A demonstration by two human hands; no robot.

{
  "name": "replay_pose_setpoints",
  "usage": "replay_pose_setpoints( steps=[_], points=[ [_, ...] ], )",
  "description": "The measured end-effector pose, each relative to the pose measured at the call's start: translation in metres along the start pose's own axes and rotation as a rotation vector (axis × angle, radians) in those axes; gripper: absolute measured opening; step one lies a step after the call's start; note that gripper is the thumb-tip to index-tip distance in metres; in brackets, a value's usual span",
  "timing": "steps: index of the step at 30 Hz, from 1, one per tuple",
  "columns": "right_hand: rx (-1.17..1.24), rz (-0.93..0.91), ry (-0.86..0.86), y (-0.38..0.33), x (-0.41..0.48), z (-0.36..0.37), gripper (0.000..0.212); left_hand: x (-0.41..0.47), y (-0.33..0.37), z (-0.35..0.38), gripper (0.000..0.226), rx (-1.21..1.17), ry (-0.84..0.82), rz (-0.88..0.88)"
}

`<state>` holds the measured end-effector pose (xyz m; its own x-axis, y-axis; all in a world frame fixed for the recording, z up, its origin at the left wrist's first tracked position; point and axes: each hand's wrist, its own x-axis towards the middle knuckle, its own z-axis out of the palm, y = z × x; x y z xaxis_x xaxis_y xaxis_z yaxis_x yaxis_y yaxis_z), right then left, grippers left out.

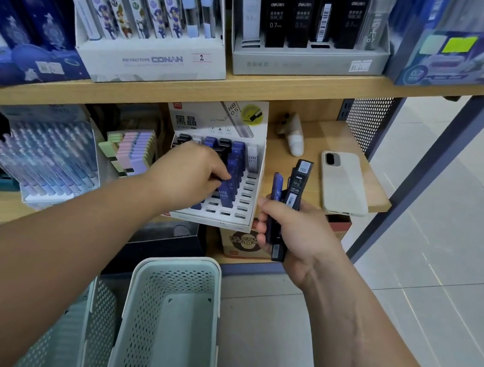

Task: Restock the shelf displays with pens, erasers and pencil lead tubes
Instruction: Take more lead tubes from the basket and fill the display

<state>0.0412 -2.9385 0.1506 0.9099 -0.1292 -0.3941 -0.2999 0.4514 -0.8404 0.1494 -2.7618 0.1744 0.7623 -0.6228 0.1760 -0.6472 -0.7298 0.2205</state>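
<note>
The display box (249, 202) stands on the shelf (310, 137). It is white, with rows of slots; the rows at its back and middle are filled with blue and black tubes, and the front and right slots are free.

The left hand (193, 171) is over the middle of the display box. Its fingers are curled downward and pinch the top of a blue tube (227, 195) that stands in a slot there.

The right hand (292, 235) is just to the right of the display box, in front of the shelf edge. Its fingers are closed around a bundle of lead tubes (299, 178), one blue and the others black, which point upward out of the fist.

Right of the display box, a phone (341, 183) lies face down on the shelf. Behind it and to the right of the box lies a white object (293, 138); what it is cannot be told. Just left of the display box is a stack of pastel erasers (133, 151), and further left a box of pens (52, 154). Below the display box, nearer to the person, there is a pale green basket (143, 278) with holes in its walls.
</note>
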Motion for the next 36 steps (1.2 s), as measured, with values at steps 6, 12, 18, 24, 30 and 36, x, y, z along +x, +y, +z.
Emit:
replay_pose_setpoints(
  steps=[6,12,18,24,30,36],
  points=[
    [-0.066,-0.009,-0.082,0.003,-0.003,0.008,0.013,-0.018,0.023,0.008,0.028,0.044,0.285,0.029],
    [-0.266,0.018,-0.236,0.016,-0.011,0.021,0.013,-0.04,0.065,0.012,0.016,-1.138,0.108,-0.701],
    [-0.274,0.048,-0.239,0.017,-0.014,0.022,0.014,-0.054,0.052,0.014,0.021,-1.291,0.2,-0.828],
    [-0.143,0.019,0.035,0.016,-0.006,0.021,0.003,-0.057,0.047,0.0,0.018,-1.313,0.412,-0.824],
    [-0.145,0.006,0.167,0.013,-0.004,0.007,0.018,-0.048,0.029,-0.011,0.027,-0.782,0.369,-0.551],
    [-0.121,0.027,0.111,0.013,-0.002,0.006,0.016,-0.032,0.015,-0.003,0.018,-0.382,0.214,-0.346]
  ],
)
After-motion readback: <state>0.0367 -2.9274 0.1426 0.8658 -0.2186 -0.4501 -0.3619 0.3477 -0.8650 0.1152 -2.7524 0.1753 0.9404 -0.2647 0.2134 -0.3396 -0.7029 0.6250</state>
